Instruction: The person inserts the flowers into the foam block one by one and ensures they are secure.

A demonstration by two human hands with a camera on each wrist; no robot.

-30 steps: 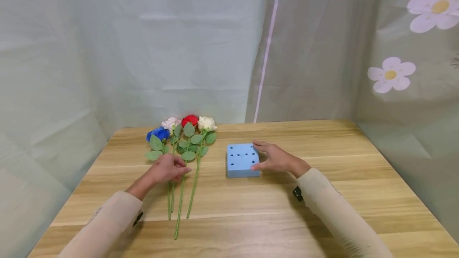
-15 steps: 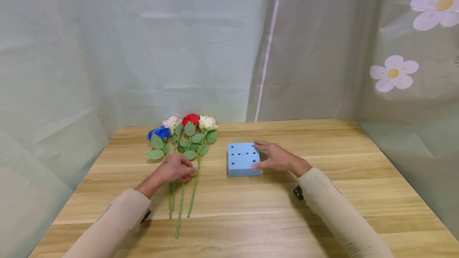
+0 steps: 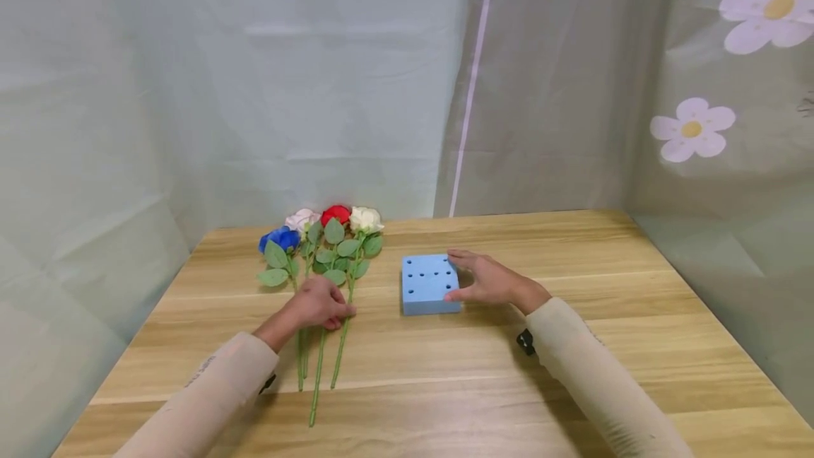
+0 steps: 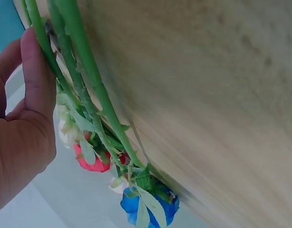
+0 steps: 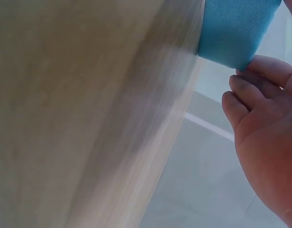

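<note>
Four-way spread aside, several artificial roses lie on the table: a blue rose, a pale pink rose, a red rose and a white rose. My left hand reaches over the other stems and pinches the white rose's stem, thumb and fingertips together there. In the left wrist view the thumb lies along the green stems and partly hides that contact. To the right, my right hand holds the blue foam block by its right side, thumb near the front corner, fingers at the back.
Small holes dot the block's top. The wooden table ends at a pale curtain behind and a flowered curtain on the right. Leaves overlap among the stems.
My left hand has moved right across the stems to the white rose's stem. The right hand stays at the block, and the roses lie as before.
</note>
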